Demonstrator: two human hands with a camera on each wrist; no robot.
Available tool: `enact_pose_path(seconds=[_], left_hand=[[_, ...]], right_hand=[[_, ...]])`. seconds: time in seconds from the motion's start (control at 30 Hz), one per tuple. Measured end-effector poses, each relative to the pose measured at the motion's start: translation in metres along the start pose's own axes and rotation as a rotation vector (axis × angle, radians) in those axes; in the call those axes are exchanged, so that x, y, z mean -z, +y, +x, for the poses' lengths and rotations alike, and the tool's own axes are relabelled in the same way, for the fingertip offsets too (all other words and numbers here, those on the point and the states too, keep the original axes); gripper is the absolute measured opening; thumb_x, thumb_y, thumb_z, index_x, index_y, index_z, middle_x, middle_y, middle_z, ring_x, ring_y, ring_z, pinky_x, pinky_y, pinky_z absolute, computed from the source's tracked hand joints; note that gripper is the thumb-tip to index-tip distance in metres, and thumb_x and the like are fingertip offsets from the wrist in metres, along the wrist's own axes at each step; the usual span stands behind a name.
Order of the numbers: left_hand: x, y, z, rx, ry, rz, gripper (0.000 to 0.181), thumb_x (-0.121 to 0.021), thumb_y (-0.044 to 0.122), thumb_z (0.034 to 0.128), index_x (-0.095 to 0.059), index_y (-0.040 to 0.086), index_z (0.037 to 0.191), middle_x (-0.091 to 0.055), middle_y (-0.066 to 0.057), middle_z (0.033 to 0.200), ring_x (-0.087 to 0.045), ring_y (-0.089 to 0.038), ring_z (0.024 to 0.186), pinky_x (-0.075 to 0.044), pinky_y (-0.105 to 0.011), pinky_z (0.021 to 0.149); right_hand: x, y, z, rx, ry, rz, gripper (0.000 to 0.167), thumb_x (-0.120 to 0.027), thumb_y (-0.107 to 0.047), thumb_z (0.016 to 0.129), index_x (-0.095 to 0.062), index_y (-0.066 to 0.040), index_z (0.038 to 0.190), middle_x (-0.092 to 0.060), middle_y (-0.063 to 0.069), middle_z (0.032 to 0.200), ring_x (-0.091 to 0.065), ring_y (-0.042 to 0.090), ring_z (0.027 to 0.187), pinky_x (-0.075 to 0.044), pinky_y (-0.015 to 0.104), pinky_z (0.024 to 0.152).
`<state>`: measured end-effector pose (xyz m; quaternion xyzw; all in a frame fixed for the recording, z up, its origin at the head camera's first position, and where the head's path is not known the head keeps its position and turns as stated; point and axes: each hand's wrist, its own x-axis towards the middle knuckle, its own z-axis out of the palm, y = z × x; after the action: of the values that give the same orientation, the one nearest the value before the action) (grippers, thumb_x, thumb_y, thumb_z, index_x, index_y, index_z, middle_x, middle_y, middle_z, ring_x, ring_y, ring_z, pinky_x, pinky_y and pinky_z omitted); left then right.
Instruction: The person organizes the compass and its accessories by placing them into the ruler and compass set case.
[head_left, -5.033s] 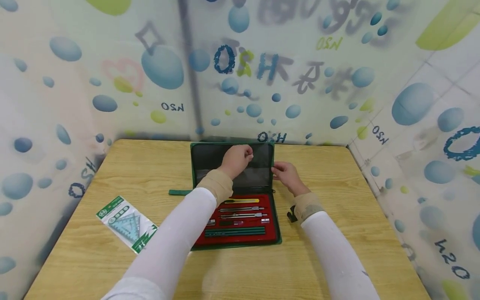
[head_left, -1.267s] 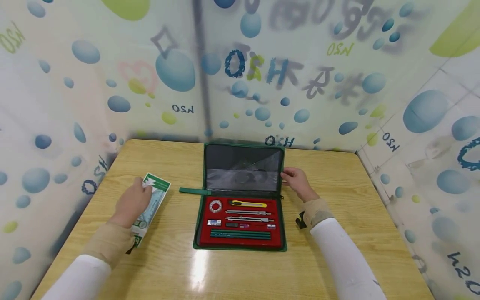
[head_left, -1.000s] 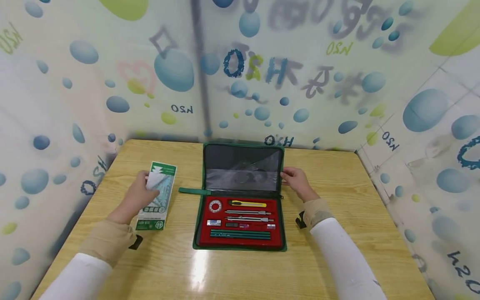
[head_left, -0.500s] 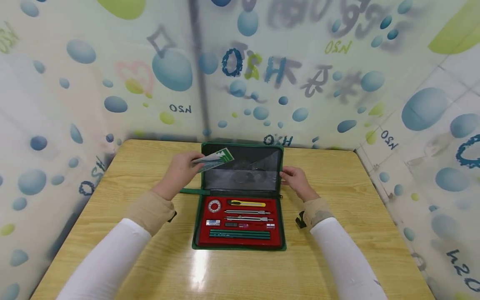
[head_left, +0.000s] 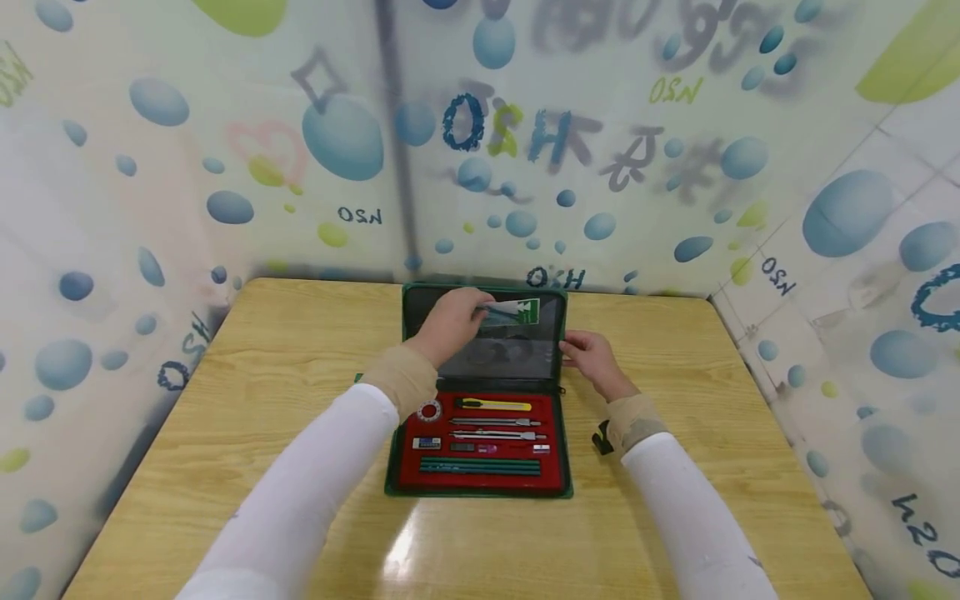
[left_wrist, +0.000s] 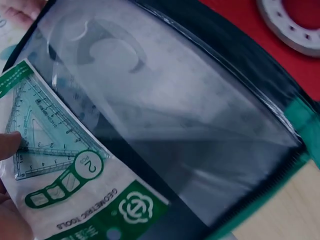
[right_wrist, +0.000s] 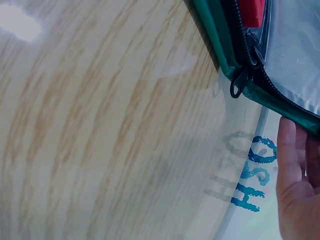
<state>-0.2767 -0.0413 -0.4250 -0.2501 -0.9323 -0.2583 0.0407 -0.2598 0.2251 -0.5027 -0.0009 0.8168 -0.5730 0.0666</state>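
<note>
My left hand (head_left: 452,323) pinches a clear and green packet of set squares (head_left: 517,312) in front of the lid of an unfolded green zip case (head_left: 557,482). In the left wrist view, the thumb presses on the packet (left_wrist: 70,200), beside the lid's clear plastic pocket (left_wrist: 165,95). My right hand (head_left: 592,360) holds the lid's right edge, and the right wrist view shows its fingers (right_wrist: 287,150) against that edge. The case's red tray holds several green pencils (head_left: 480,466), a yellow cutter (head_left: 495,405), two metal compasses (head_left: 498,435), a white ring (head_left: 429,411), an eraser (head_left: 427,443) and a sharpener (head_left: 541,448).
The case lies on a wooden table (head_left: 675,500), its lid raised toward the patterned wall covering (head_left: 465,225) behind. A zip pull (right_wrist: 239,84) hangs at the case's corner. The left forearm crosses over the case's left side.
The left hand reached to the left, picked the set square packet off the table and carried it right to the lid. The right hand has stayed at the lid's edge.
</note>
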Motion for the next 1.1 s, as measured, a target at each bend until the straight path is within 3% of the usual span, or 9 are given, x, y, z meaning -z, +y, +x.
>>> enact_pose_path(seconds=[0.17,0.37,0.73,0.93,1.1], left_hand=[[-0.013,0.015,0.012,0.002,-0.033,0.042,0.028,-0.056,0.011,0.095,-0.063,0.012,0.122,-0.064,-0.006,0.12,-0.059,-0.02,0.113,-0.048,-0.033,0.095],[-0.022,0.024,0.016,-0.02,-0.091,0.123,0.028,-0.057,0.011,0.0947,-0.063,0.012,0.122,-0.064,-0.004,0.118,-0.06,-0.018,0.109,-0.049,-0.031,0.093],[-0.025,0.023,0.014,-0.047,-0.111,0.166,0.027,-0.056,0.012,0.0951,-0.064,0.012,0.121,-0.065,-0.003,0.119,-0.06,-0.017,0.111,-0.048,-0.031,0.096],[-0.024,0.02,0.012,0.028,-0.146,0.155,0.029,-0.058,0.01,0.0938,-0.063,0.009,0.122,-0.064,-0.007,0.119,-0.059,-0.021,0.111,-0.048,-0.033,0.096],[-0.025,0.014,0.011,0.055,-0.163,0.266,0.026,-0.06,0.016,0.0929,-0.067,0.013,0.117,-0.061,-0.007,0.116,-0.057,-0.024,0.106,-0.05,-0.038,0.09]], right_hand=[[0.001,-0.001,-0.001,-0.004,0.016,-0.009,0.031,-0.048,-0.007,0.098,-0.057,0.005,0.125,-0.058,0.026,0.122,-0.059,0.033,0.108,-0.052,0.045,0.087],[0.0,0.0,-0.002,-0.002,0.028,-0.012,0.03,-0.048,-0.005,0.098,-0.058,0.005,0.125,-0.059,0.026,0.121,-0.061,0.028,0.103,-0.053,0.046,0.086],[-0.001,-0.002,-0.002,0.008,0.029,-0.023,0.03,-0.049,-0.006,0.098,-0.058,0.005,0.124,-0.059,0.026,0.121,-0.062,0.027,0.102,-0.054,0.043,0.085],[-0.001,-0.003,-0.002,0.012,0.028,-0.024,0.03,-0.049,-0.005,0.097,-0.058,0.006,0.123,-0.06,0.026,0.12,-0.062,0.03,0.102,-0.054,0.043,0.084],[-0.001,-0.003,-0.002,0.007,0.028,-0.03,0.03,-0.049,-0.004,0.097,-0.058,0.006,0.124,-0.06,0.026,0.12,-0.063,0.027,0.1,-0.055,0.041,0.083]])
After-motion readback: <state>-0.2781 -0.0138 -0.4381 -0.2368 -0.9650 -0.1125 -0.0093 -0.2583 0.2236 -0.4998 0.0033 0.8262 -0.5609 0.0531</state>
